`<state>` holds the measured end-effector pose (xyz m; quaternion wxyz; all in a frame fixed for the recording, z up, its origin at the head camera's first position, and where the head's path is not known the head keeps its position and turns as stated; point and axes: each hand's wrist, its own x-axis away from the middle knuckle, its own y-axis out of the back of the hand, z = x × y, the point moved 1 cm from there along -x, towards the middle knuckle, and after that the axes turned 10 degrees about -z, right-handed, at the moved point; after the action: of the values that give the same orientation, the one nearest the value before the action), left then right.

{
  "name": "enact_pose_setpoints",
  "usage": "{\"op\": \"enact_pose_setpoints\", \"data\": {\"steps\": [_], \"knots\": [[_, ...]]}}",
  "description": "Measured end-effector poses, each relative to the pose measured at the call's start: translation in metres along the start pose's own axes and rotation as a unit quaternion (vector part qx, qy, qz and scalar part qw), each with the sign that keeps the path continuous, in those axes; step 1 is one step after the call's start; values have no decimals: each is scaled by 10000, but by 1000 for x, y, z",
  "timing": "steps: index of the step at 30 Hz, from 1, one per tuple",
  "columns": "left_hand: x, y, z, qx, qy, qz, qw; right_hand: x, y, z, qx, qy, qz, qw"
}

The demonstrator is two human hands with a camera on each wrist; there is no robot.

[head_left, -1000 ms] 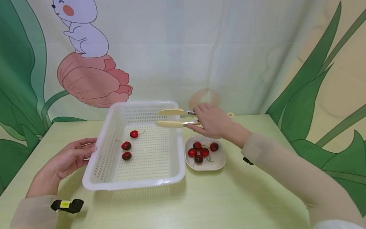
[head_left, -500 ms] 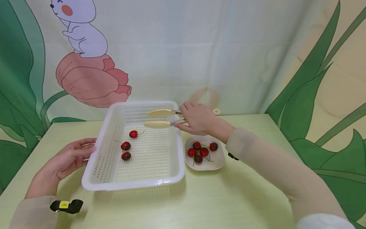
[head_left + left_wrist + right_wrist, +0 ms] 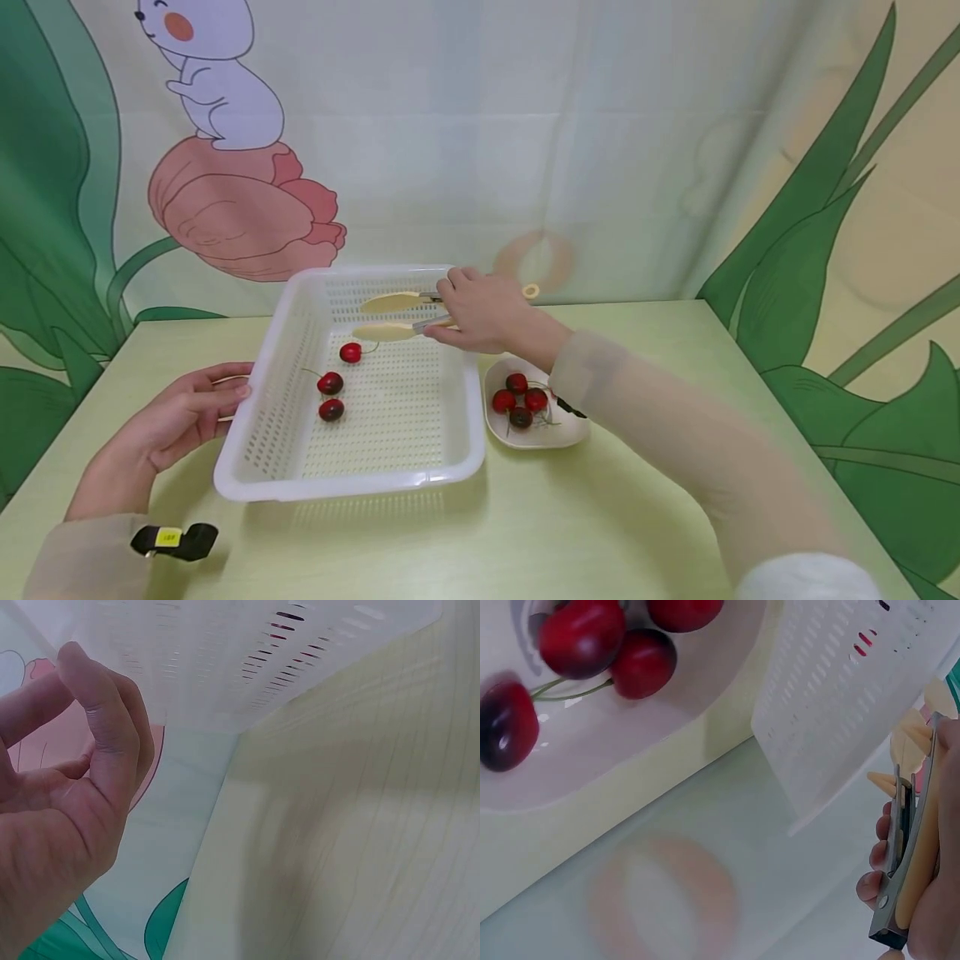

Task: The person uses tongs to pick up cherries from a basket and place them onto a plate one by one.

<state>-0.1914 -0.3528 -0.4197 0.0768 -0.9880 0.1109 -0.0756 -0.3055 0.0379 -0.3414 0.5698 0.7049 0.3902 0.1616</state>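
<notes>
In the head view my right hand (image 3: 487,315) grips a pair of cream-tipped tongs (image 3: 385,332) above the basket's far right part. The two tong tips are apart, with nothing visible between them. My left hand (image 3: 191,412) holds the left rim of the white plastic basket (image 3: 352,485), fingers curled at its edge. Three red cherries lie in the basket's left half: a far cherry (image 3: 350,352), a middle cherry (image 3: 330,383) and a near cherry (image 3: 331,410). Right of the basket, a pale dish (image 3: 555,435) bears several more cherries (image 3: 521,417), partly hidden by my right sleeve.
Everything stands on a pale green table (image 3: 525,533). A patterned cloth backdrop (image 3: 630,167) hangs right behind the table's far edge. The dish sits close against the basket's right wall, and my right forearm crosses above it.
My right hand has moved left with the tongs, from over the dish's far side to over the basket. My right sleeve now covers the dish's rightmost cherry. My left hand has stayed put.
</notes>
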Motion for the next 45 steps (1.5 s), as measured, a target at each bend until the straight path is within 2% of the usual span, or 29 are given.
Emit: {"op": "enact_pose_setpoints", "data": {"steps": [13,22,27,34,41,45], "knots": [[-2,0,-2,-53,26,-67,10000,-14,-8,23,165,140,469,9987],[-1,-5,0,-31,41,-298,9995,-20,-21,29,23,104,466,9989],[2,-8,-3,-197,98,-551,9982,-23,-22,32,-79,80,428,9990],[3,-13,-7,-382,154,-579,9975,-28,-25,39,-89,-5,497,9987],[0,-14,-6,-964,260,-835,9915,-32,-30,44,-22,-50,497,9987],[0,-15,-6,-1030,294,-909,9901,-33,-33,48,-20,-41,526,9986]]}}
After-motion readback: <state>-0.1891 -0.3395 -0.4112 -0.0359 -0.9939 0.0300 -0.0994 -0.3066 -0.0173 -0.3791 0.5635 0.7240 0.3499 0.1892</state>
